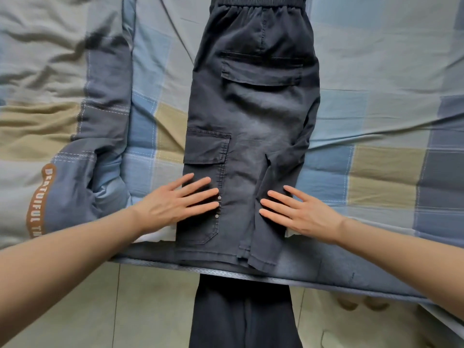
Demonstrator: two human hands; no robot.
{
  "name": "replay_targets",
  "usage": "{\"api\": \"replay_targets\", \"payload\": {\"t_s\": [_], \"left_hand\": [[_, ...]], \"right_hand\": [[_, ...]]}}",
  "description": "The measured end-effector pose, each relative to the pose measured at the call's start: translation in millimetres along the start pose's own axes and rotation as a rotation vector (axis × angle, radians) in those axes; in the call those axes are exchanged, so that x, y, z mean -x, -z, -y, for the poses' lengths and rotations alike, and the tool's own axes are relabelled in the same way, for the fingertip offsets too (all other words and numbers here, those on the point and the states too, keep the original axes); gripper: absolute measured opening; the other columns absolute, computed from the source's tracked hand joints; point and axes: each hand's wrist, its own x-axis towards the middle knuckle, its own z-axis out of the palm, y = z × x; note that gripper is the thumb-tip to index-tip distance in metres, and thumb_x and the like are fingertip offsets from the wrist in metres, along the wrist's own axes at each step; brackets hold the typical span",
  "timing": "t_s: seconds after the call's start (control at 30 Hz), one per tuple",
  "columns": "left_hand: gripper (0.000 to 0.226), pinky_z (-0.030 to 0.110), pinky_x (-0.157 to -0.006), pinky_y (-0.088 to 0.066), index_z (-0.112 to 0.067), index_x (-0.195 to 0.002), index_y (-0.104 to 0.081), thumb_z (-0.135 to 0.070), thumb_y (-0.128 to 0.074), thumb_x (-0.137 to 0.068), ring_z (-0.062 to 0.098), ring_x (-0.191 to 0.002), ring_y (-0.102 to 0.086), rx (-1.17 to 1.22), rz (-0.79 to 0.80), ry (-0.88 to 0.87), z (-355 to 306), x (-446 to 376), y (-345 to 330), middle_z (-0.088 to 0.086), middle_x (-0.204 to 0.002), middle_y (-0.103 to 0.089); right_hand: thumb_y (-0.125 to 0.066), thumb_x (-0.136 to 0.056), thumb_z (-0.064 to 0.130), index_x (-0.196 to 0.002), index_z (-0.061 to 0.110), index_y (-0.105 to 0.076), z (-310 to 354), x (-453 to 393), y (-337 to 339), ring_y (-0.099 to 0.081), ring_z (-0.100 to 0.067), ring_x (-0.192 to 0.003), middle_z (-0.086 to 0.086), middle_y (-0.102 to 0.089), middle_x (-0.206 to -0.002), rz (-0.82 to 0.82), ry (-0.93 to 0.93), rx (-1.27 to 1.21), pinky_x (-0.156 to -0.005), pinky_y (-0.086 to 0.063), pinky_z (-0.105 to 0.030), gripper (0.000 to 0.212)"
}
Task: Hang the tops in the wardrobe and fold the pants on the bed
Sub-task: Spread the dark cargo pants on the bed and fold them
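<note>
Dark grey cargo pants (251,116) lie lengthwise on the bed (376,84), folded in half along their length, the elastic waistband at the far end. Their lower legs hang over the near bed edge toward the floor. My left hand (173,204) rests flat with spread fingers on the pants' left side, just below the cargo pocket. My right hand (298,212) lies flat on the pants' right edge, fingers apart. Neither hand grips the fabric.
A rumpled checked quilt (75,121) in blue, grey and tan, with a brown lettered patch, lies bunched on the bed to the left. The checked sheet stretches to the right. Pale floor tiles (140,310) show below the bed edge.
</note>
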Motion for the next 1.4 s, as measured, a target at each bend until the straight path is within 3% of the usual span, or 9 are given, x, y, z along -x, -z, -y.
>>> {"api": "replay_targets", "payload": {"t_s": [0.37, 0.53, 0.63, 0.77, 0.83, 1.03, 1.2, 1.3, 1.4], "left_hand": [[0.063, 0.049, -0.117, -0.017, -0.027, -0.151, -0.033, -0.011, -0.027, -0.091, 0.033, -0.145, -0.026, 0.028, 0.062, 0.000, 13, -9, -20, 0.003, -0.158, -0.031], [0.067, 0.039, -0.121, -0.003, -0.036, -0.153, -0.025, -0.015, -0.038, -0.090, 0.012, -0.150, -0.001, 0.271, 0.110, 0.038, 17, -5, -12, -0.008, -0.160, -0.022], [0.082, 0.027, -0.122, -0.002, -0.041, -0.149, -0.031, 0.006, -0.043, -0.083, -0.003, -0.147, -0.001, 0.690, 0.156, 0.169, 16, -2, 12, -0.023, -0.156, -0.021], [0.030, 0.023, -0.085, -0.052, -0.034, -0.092, -0.077, -0.013, -0.056, -0.092, 0.004, -0.097, -0.067, 1.749, 0.032, 0.803, 23, -18, 51, -0.011, -0.103, -0.073], [0.021, 0.021, -0.070, -0.050, -0.024, -0.072, -0.075, -0.028, -0.061, -0.088, 0.016, -0.075, -0.062, 1.926, -0.136, 1.022, 29, -27, 54, -0.006, -0.077, -0.067], [0.013, 0.020, -0.082, -0.046, -0.017, -0.102, -0.064, -0.025, -0.066, -0.091, 0.005, -0.088, -0.063, 1.674, -0.284, 1.122, 10, -35, 39, -0.006, -0.098, -0.071], [0.004, 0.020, -0.076, -0.046, -0.012, -0.094, -0.065, -0.010, -0.061, -0.094, 0.004, -0.076, -0.062, 1.732, -0.367, 1.172, -7, -26, 31, -0.005, -0.082, -0.071], [0.006, 0.028, -0.086, -0.045, -0.009, -0.093, -0.063, -0.008, -0.058, -0.095, 0.015, -0.085, -0.062, 1.808, -0.332, 1.223, -19, -19, 23, -0.001, -0.083, -0.072], [0.009, 0.018, -0.081, -0.048, -0.014, -0.100, -0.062, -0.008, -0.061, -0.094, 0.017, -0.089, -0.062, 1.682, -0.346, 1.279, -26, -22, 25, -0.002, -0.087, -0.070]], "right_hand": [[-0.034, -0.095, 0.011, -0.126, 0.022, -0.063, -8, 2, -19, -0.053, -0.021, -0.127, 0.003, -0.059, -0.134, -0.192, -0.110, -0.250, -0.109, -0.029, -0.041, 0.044], [-0.050, -0.086, 0.015, -0.124, 0.027, -0.062, -12, 4, -9, -0.054, -0.015, -0.125, 0.009, -0.062, -0.129, -0.158, -0.183, -0.431, -0.107, -0.041, -0.041, 0.042], [-0.047, -0.090, 0.012, -0.127, 0.034, -0.059, -17, 11, 8, -0.054, -0.008, -0.123, 0.008, -0.060, -0.132, -0.064, -0.285, -0.726, -0.110, -0.039, -0.035, 0.045], [-0.062, -0.092, 0.027, -0.105, 0.022, -0.072, -27, 12, 36, -0.064, -0.008, -0.098, 0.000, -0.072, -0.109, -0.180, -0.718, -1.745, -0.095, -0.048, -0.026, 0.017], [-0.072, -0.071, 0.058, -0.099, 0.008, -0.071, -32, 11, 34, -0.066, -0.014, -0.100, -0.008, -0.073, -0.105, -0.269, -0.925, -2.032, -0.094, -0.051, -0.027, 0.057], [-0.043, -0.101, 0.027, -0.111, 0.003, -0.066, -29, 3, 26, -0.064, -0.017, -0.111, -0.006, -0.070, -0.114, -0.219, -1.100, -2.078, -0.103, -0.043, -0.034, 0.035], [-0.054, -0.093, 0.020, -0.103, -0.006, -0.067, -20, 15, 27, -0.066, -0.022, -0.107, -0.015, -0.070, -0.110, -0.366, -1.098, -2.184, -0.098, -0.044, -0.032, 0.031], [-0.074, -0.074, 0.044, -0.074, 0.002, -0.062, -12, 21, 21, -0.059, -0.022, -0.084, -0.010, -0.064, -0.081, -0.340, -1.175, -2.036, -0.085, -0.044, -0.028, 0.043], [-0.067, -0.087, 0.012, -0.072, 0.012, -0.068, -11, 25, 15, -0.062, -0.022, -0.084, 0.000, -0.067, -0.076, -0.360, -1.295, -1.782, -0.075, -0.053, -0.024, 0.015]]}}
